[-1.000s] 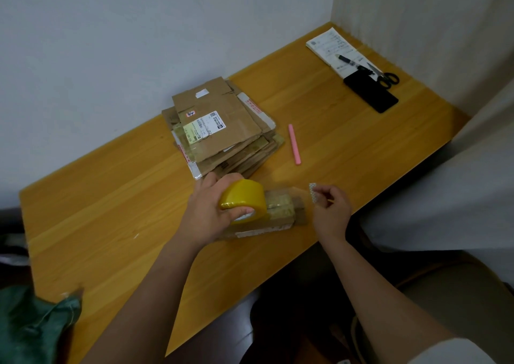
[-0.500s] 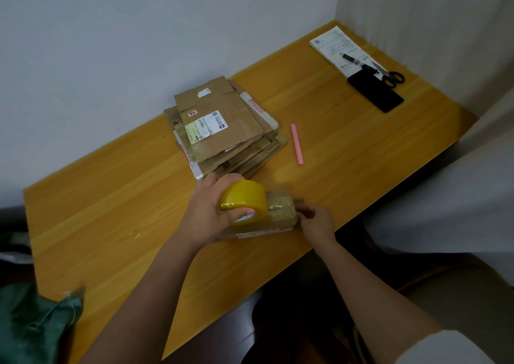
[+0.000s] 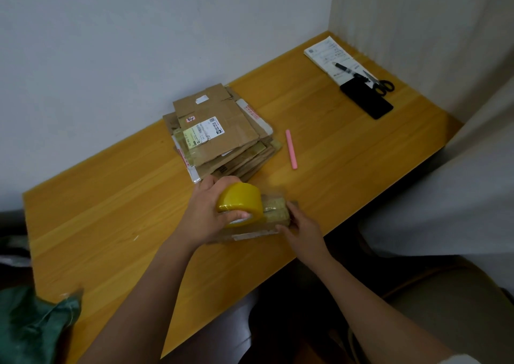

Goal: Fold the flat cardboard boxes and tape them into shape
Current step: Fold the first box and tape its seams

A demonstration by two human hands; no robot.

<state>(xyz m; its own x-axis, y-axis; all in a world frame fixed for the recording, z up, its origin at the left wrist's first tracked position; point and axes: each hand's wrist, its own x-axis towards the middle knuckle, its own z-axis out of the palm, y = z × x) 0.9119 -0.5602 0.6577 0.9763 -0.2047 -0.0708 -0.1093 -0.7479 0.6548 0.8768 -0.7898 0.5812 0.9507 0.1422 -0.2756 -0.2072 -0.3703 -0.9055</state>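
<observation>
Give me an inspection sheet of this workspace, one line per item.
Surface: wooden table, set into a wall corner.
Job's things: small folded box near the front edge, yellow tape roll on it; stack of flat cardboard behind.
Clutter: pink stick; papers, pen, scissors, black phone in the far right corner.
Hands: left hand grips the roll; right hand on the box's end.
Cables: nothing seen.
Surroundings: white curtain right; green bag lower left.
</observation>
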